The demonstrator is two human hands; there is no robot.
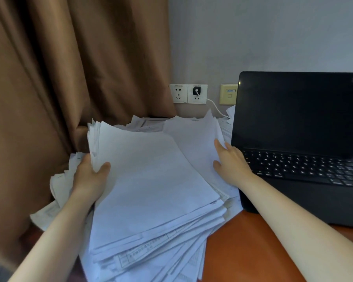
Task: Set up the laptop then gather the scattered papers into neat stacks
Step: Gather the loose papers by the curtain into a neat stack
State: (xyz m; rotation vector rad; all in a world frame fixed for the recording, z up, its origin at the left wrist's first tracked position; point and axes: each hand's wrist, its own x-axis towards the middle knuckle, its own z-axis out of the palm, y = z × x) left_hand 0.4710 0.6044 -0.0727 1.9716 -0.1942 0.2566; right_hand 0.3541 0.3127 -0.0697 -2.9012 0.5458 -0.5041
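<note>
The left hand (90, 176) grips the paper stack (151, 180) at its left edge, thumb on top, fingers hidden beneath. The right hand (231, 165) rests on a loose sheet, fingers (219, 145) straight and released. The open laptop (298, 119) sits just right of them.

The reddish-brown table (243, 247) carries scattered papers (151, 190) beside an open laptop (306, 151).

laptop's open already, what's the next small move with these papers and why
Probably press the right hand inward against the paper stack and square it toward the left hand, which grips its left edge. The laptop stands open, yet the sheets fan out unevenly at the near end.
</note>
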